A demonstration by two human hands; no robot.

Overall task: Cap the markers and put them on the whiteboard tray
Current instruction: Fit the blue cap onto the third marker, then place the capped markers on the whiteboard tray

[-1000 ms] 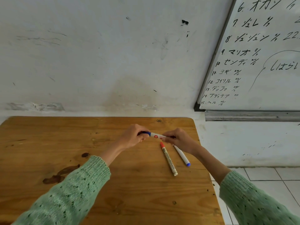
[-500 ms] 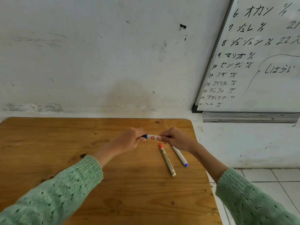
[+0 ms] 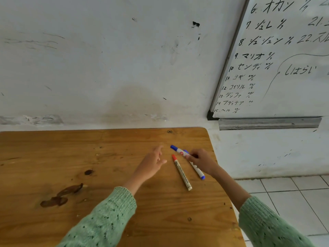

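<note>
Wooden table (image 3: 74,157) taken as the reference. Three markers are seen near its right edge, toward the far corner.

Blue-capped marker (image 3: 179,151): pinched at its rear end by the right hand (image 3: 202,162), fingers curled closed around the barrel; blue cap on, pointing up-left toward the far edge of the table. Whether the marker is lifted off the wood or resting on it cannot be told.

Left hand (image 3: 151,164): nothing held, fingers spread loosely, palm turned toward the markers, placed just left of them over the table surface.

Red-capped marker (image 3: 182,172): laid flat on the table, red cap on at the far end, pale barrel running toward the near edge. Not touched by either hand.

Third marker (image 3: 197,171): white barrel with a blue near end, laid on the table just right of the red-capped one, its far end hidden under the right hand.

Whiteboard tray (image 3: 268,123): a grey metal ledge mounted under the whiteboard (image 3: 288,82), beyond the table's far right corner and above table level. No marker is seen on it.

Green knitted sleeves are noted on both forearms.
</note>
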